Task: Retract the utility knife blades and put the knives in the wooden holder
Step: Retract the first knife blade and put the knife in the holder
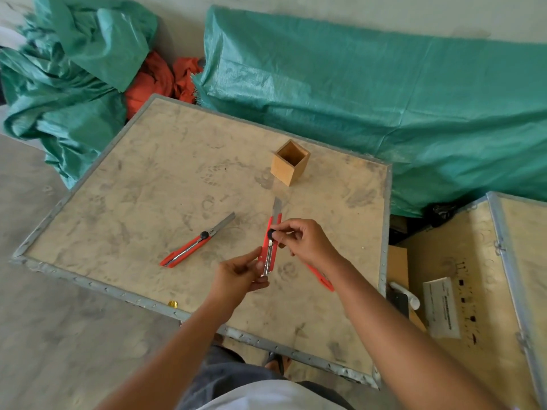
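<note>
I hold a red utility knife (271, 244) above the crate top, its blade pointing away from me and extended. My left hand (239, 276) grips the knife's rear end. My right hand (302, 239) pinches the black slider knob on the same knife. A second red knife (195, 242) lies on the board to the left with its blade out. A third red knife (321, 278) lies under my right wrist, mostly hidden. The square wooden holder (290, 161) stands open and empty at the far side of the board.
The work surface is a plywood crate top (148, 179) with a metal-edged rim. Green tarpaulin (370, 93) lies bunched behind and to the left. A second crate (473, 279) with a white label stands at the right. A small gold scrap (172, 303) sits by the near edge.
</note>
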The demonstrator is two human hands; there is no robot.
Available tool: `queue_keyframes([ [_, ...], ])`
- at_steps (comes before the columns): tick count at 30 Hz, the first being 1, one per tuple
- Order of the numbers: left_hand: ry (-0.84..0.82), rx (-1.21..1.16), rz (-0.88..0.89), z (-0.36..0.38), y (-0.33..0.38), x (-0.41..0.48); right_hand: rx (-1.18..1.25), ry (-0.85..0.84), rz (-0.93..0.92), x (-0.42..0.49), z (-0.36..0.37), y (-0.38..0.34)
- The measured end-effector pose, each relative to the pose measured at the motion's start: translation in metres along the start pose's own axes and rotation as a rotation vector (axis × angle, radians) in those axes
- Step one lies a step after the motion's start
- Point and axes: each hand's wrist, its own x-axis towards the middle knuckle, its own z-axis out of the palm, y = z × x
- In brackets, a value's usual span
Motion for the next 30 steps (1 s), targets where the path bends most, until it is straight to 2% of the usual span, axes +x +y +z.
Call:
queue_keyframes([
  [4, -0.018, -0.096, 0.032, 0.003, 0.013, 0.003, -0.090, -0.119, -0.053, -0.017, 0.000, -0.009],
  [11, -0.117, -0.087, 0.090, 0.008, 0.026, 0.004, -0.121, -0.145, -0.120, -0.020, -0.009, -0.016],
  [16, -0.147, -0.028, 0.104, 0.009, 0.034, 0.006, -0.131, -0.078, -0.124, -0.021, -0.014, -0.025],
  [23, -0.110, 0.036, 0.149, 0.009, 0.043, 0.010, -0.105, -0.098, -0.155, -0.020, -0.016, -0.033],
  [27, -0.109, 0.029, 0.143, 0.009, 0.048, 0.014, -0.113, 0.000, -0.152, -0.016, -0.012, -0.034],
  [30, -0.114, 0.031, 0.147, 0.009, 0.050, 0.018, -0.109, -0.031, -0.145, -0.015, -0.014, -0.037],
])
